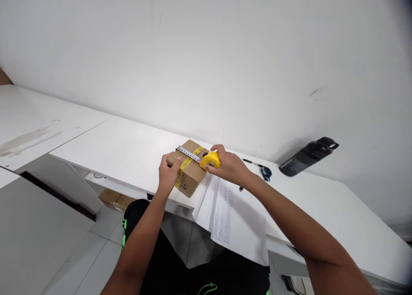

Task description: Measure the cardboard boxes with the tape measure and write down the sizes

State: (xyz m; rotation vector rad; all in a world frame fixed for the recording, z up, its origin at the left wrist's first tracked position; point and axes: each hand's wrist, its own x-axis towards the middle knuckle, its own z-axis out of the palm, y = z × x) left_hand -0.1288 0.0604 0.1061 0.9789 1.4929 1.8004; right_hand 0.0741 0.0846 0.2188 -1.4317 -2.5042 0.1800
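Observation:
A brown cardboard box [195,175] with yellow printed tape sits on the white desk in front of me. My left hand [169,173] grips its left side, thumb on the top face. In my right hand [227,164] is a yellow tape measure [211,159], held at the box's right edge. Its pulled-out blade [189,153] lies across the top of the box, with the numbers facing up. The fingers of my right hand wrap around the case and partly hide it.
Right of the box lies an open notebook [240,222] with handwriting, overhanging the desk's front edge. Beyond it are a pen [252,162], a small dark-blue object [266,173] and a black bottle [305,157] near the wall. Another cardboard box [116,199] is below the desk.

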